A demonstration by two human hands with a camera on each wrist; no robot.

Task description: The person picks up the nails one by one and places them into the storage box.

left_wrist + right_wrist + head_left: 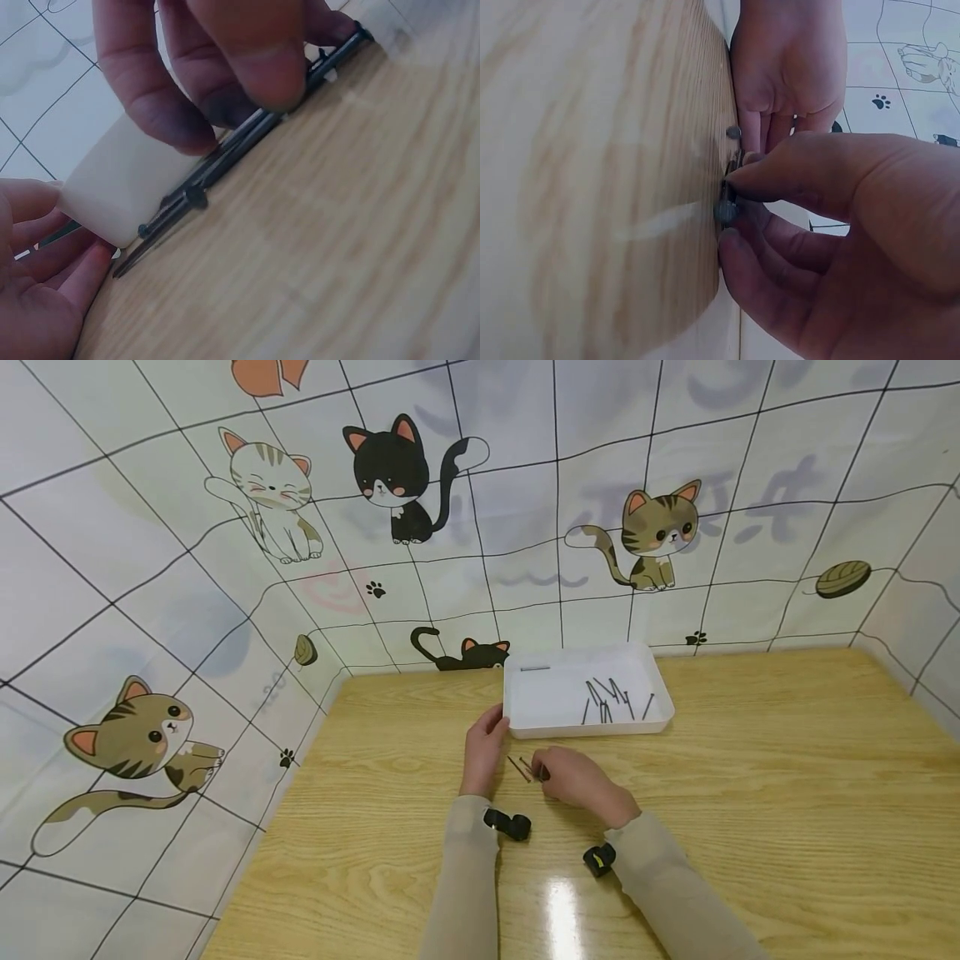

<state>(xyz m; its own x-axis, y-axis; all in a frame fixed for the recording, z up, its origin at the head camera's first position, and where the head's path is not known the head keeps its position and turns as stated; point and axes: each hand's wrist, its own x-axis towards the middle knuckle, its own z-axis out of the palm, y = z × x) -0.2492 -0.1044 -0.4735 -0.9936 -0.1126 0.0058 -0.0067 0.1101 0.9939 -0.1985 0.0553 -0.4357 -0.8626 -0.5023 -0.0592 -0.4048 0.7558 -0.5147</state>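
Observation:
A white tray [517, 728] stands at the back of the table with several dark nails [615, 693] inside. Against its left front corner rests my left hand [483, 747], fingers fairly straight and touching the tray wall [112, 180]. Just in front of the tray, my right hand [573, 777] pinches a nail [726, 211] between thumb and fingers, close to the tabletop. More loose nails [517, 768] lie on the wood beside its fingertips; the left wrist view shows them bunched along one line [172, 210]. How many nails the right hand holds is partly hidden by its fingers.
The wood-grain table [375, 827] spreads out around both arms. A sheet with a grid and cartoon cats [390, 477] covers the walls behind and to the left. Dark camera mounts sit on both wrists [510, 824].

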